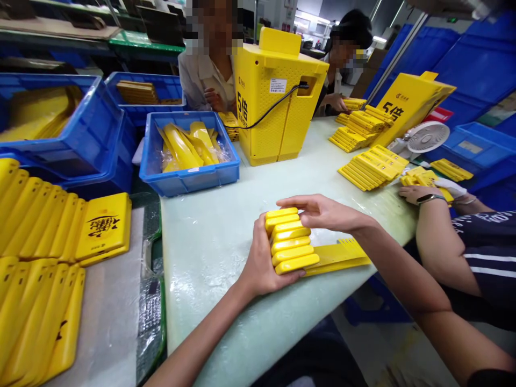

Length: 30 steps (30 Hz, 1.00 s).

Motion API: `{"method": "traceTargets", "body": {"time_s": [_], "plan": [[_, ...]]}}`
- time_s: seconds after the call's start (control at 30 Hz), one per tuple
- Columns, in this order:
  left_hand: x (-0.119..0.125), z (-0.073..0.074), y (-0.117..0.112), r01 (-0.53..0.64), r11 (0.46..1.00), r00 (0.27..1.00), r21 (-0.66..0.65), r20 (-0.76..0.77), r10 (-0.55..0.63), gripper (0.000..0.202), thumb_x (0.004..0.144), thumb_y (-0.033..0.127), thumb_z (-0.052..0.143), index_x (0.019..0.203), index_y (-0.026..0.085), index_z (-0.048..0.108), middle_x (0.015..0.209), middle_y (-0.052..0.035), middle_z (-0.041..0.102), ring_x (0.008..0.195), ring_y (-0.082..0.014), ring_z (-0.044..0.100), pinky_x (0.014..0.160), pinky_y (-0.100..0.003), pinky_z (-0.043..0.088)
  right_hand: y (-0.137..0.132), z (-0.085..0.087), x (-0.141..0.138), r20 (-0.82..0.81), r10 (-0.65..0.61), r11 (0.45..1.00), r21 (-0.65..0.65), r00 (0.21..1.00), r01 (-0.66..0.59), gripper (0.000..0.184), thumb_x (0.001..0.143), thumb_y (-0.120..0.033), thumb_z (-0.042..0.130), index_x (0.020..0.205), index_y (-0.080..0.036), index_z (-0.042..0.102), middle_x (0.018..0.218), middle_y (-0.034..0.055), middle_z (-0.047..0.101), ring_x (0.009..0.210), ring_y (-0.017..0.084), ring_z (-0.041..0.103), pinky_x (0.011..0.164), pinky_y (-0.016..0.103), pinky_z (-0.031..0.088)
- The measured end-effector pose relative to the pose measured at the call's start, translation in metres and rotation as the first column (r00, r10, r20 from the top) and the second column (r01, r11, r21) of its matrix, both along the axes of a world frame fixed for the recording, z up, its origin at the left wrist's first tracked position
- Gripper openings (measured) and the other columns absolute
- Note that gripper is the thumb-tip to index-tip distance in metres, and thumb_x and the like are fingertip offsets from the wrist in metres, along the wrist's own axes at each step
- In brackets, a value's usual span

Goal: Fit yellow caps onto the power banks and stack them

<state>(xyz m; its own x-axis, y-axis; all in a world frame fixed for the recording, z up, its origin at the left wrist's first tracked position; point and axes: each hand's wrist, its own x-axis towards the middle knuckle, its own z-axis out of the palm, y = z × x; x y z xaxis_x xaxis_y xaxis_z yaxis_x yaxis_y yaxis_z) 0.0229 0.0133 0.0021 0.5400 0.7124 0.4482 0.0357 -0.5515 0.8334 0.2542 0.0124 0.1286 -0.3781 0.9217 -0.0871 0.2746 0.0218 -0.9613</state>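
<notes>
Clasping a stack of yellow cases (292, 246) at frame centre with the left hand (261, 260) round its left side and lower edge, apparently to keep pieces together; seemingly steadying its upper right corner with the partly spread right hand (326, 212).

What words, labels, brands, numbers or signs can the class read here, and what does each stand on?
"5倍": big yellow box with the cable.
"5倍": tilted yellow unit at right.
Too small or blurred: the smaller print on both units, the white label and the bin label.
Too stylised to read surely: black lettering on the flat yellow case at left.
Held yellow pieces: none visible.
</notes>
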Motion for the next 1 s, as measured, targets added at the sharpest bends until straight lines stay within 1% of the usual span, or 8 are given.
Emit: {"method": "traceTargets", "body": {"time_s": [0.1,0.27,0.37,0.5,0.77,0.83,0.9,1.0], "plan": [[0.002,0.004,-0.001,0.006,1.000,1.000,-0.016,0.030,-0.005,0.145,0.070,0.053,0.102,0.177,0.029,0.008,0.163,-0.0207,0.044,0.152,-0.0481,0.054,0.129,-0.074,0.047,-0.001,0.002,0.009,-0.004,0.077,0.997,0.012,0.997,-0.077,0.084,0.079,-0.055,0.103,0.151,-0.022,0.076,0.150,0.0131,0.077,0.134,0.032,0.075,0.116,0.046,0.060],[0.005,0.008,-0.006,0.017,0.998,0.999,-0.060,0.050,-0.014,0.138,0.071,0.047,0.100,0.175,0.030,0.011,0.159,-0.0191,0.047,0.147,-0.0455,0.058,0.127,-0.072,0.050,-0.004,0.002,0.007,0.058,-0.050,0.994,0.098,0.997,0.044,0.055,0.097,-0.056,0.088,0.137,-0.019,0.085,0.133,0.0137,0.084,0.120,0.030,0.079,0.108,0.046,0.064],[0.006,0.006,-0.008,0.016,0.998,0.998,-0.062,0.054,-0.013,0.140,0.070,0.046,0.101,0.175,0.030,0.009,0.160,-0.0197,0.047,0.147,-0.0464,0.057,0.126,-0.074,0.049,-0.004,0.003,0.008,0.044,0.066,0.996,0.049,0.997,-0.068,0.069,0.093,-0.059,0.091,0.148,-0.020,0.079,0.141,0.0140,0.081,0.125,0.030,0.078,0.109,0.044,0.064],[0.006,0.007,-0.008,-0.003,0.998,0.999,-0.063,0.047,0.006,0.143,0.070,0.051,0.103,0.175,0.030,0.009,0.159,-0.0194,0.047,0.147,-0.0460,0.058,0.127,-0.074,0.049,-0.009,0.005,0.011,0.125,0.103,0.978,0.168,0.987,-0.124,0.085,0.084,-0.053,0.101,0.159,-0.024,0.071,0.152,0.0139,0.073,0.140,0.032,0.070,0.117,0.047,0.059],[0.005,0.002,-0.004,-0.007,0.998,0.999,-0.054,0.041,0.009,0.145,0.071,0.063,0.102,0.177,0.028,0.009,0.166,-0.0230,0.043,0.155,-0.0490,0.053,0.130,-0.073,0.047,-0.012,-0.012,0.005,0.165,-0.022,0.935,0.353,0.986,-0.038,0.060,0.101,-0.054,0.083,0.152,-0.026,0.076,0.138,0.0131,0.076,0.122,0.029,0.072,0.102,0.044,0.063],[0.005,0.000,-0.003,-0.011,0.998,0.999,-0.056,0.044,0.013,0.143,0.073,0.065,0.101,0.177,0.028,0.009,0.168,-0.0235,0.042,0.157,-0.0496,0.052,0.131,-0.073,0.046,-0.009,-0.016,0.004,0.110,-0.029,0.949,0.315,0.994,-0.007,0.056,0.102,-0.054,0.081,0.150,-0.025,0.077,0.138,0.0133,0.077,0.122,0.029,0.073,0.104,0.046,0.063],[0.005,0.000,-0.003,-0.007,0.998,0.999,-0.066,0.052,0.011,0.141,0.074,0.065,0.101,0.177,0.029,0.010,0.169,-0.0233,0.043,0.157,-0.0492,0.052,0.131,-0.073,0.046,-0.009,-0.018,0.006,-0.013,-0.028,0.979,0.202,1.000,0.030,0.059,0.101,-0.055,0.082,0.151,-0.025,0.077,0.145,0.0140,0.076,0.128,0.030,0.074,0.110,0.048,0.062],[0.006,0.003,-0.003,0.002,0.998,0.998,-0.067,0.065,0.003,0.141,0.074,0.063,0.102,0.177,0.029,0.011,0.169,-0.0228,0.044,0.157,-0.0489,0.053,0.132,-0.073,0.045,-0.016,-0.017,0.012,-0.191,-0.121,0.987,0.079,0.974,0.138,0.059,0.101,-0.057,0.083,0.152,-0.028,0.076,0.162,0.0132,0.070,0.150,0.033,0.065,0.126,0.054,0.054]]}}
